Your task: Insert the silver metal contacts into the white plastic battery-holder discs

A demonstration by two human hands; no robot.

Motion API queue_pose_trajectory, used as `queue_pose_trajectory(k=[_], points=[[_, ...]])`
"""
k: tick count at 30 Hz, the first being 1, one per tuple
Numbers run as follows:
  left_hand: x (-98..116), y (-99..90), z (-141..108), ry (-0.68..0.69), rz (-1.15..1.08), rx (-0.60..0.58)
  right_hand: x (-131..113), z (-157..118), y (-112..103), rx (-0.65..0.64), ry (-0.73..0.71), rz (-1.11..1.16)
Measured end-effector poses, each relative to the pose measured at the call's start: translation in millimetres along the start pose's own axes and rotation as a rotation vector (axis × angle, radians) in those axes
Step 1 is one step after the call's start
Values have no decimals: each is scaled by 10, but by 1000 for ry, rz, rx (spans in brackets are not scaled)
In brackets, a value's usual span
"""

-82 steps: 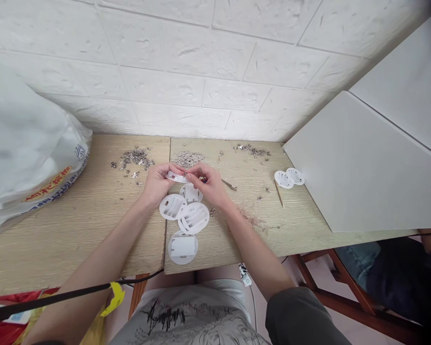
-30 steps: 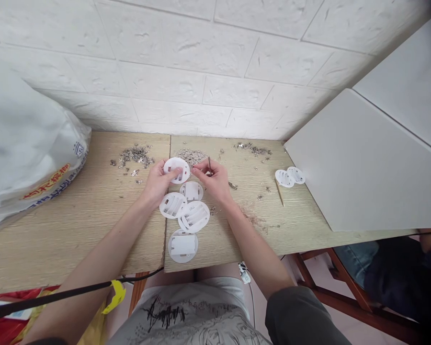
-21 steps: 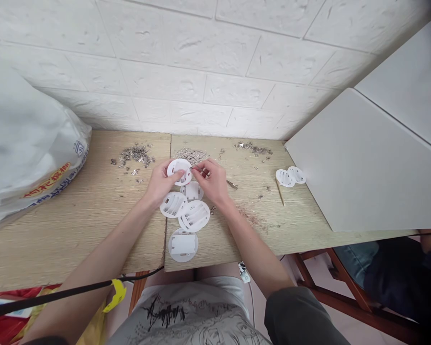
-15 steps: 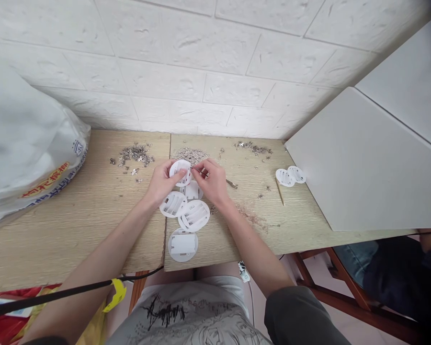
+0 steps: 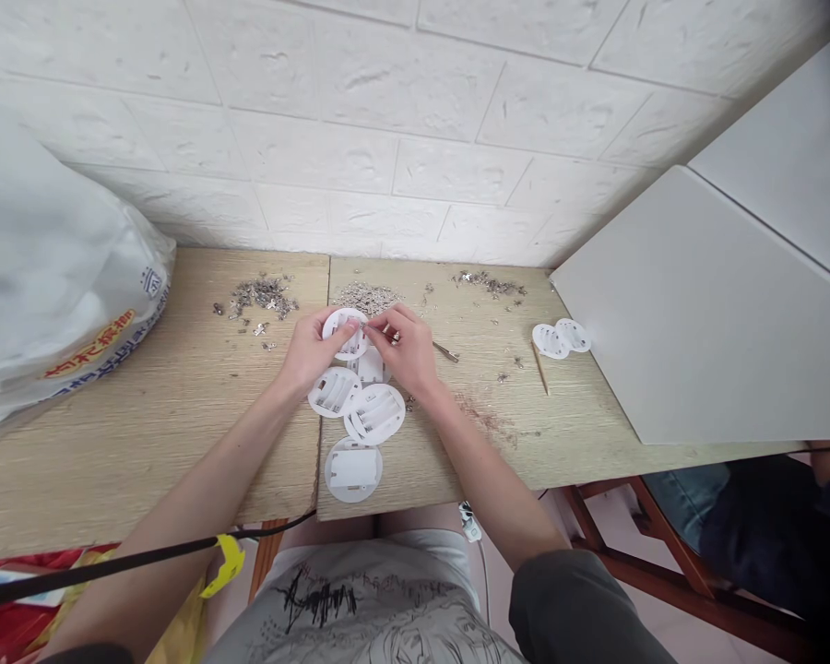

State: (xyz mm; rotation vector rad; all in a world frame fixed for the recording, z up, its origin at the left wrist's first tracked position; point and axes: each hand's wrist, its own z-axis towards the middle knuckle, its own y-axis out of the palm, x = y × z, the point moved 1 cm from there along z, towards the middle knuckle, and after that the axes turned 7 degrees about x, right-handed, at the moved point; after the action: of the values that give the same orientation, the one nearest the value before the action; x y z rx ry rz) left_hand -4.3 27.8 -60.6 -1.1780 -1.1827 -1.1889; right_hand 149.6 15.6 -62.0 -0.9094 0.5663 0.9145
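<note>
My left hand [image 5: 311,350] grips a round white plastic piece [image 5: 344,343] by its left side, thumb on its face. At the piece's right edge, my right hand [image 5: 405,349] pinches a thin dark tool [image 5: 446,352], whose far end sticks out to the right. What the fingertips touch at the edge is too small to tell. Below the hands lie more round white pieces [image 5: 334,393], some overlapping [image 5: 374,414], and one nearer the table edge with a rectangular block [image 5: 353,469]. A pile of small metal parts [image 5: 366,297] is just behind the hands.
More small metal parts lie at the left [image 5: 263,295] and back right [image 5: 491,283]. Two white discs [image 5: 560,338] and a thin stick [image 5: 539,369] are near a white panel [image 5: 719,314]. A large plastic bag [image 5: 62,258] stands left. A seated person's leg shows lower right.
The held white piece has tilted and shifted slightly left, and the slots on its face show more. My right fingertips have moved slightly left with it.
</note>
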Motion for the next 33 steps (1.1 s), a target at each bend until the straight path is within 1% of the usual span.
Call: queue_pose_trajectory(k=[5, 10, 12, 17, 22, 27, 33], points=[[26, 0, -5, -42, -42, -37, 6, 27, -11, -8, 63, 50], [-5, 11, -3, -169, -174, -1, -8, 30, -7, -12, 40, 88], [-22, 13, 0, -197, -215, 7, -13, 25, -1, -6, 36, 94], [-3, 17, -6, -182, -226, -2, -8, 12, 9, 24, 24, 102], [46, 27, -31, -207, -230, -12, 5, 8, 18, 71, 1, 129], [42, 25, -28, -195, -219, -20, 1, 10, 21, 24, 16, 99], [9, -5, -15, -139, -157, -75, 21, 23, -1, 1, 12, 68]])
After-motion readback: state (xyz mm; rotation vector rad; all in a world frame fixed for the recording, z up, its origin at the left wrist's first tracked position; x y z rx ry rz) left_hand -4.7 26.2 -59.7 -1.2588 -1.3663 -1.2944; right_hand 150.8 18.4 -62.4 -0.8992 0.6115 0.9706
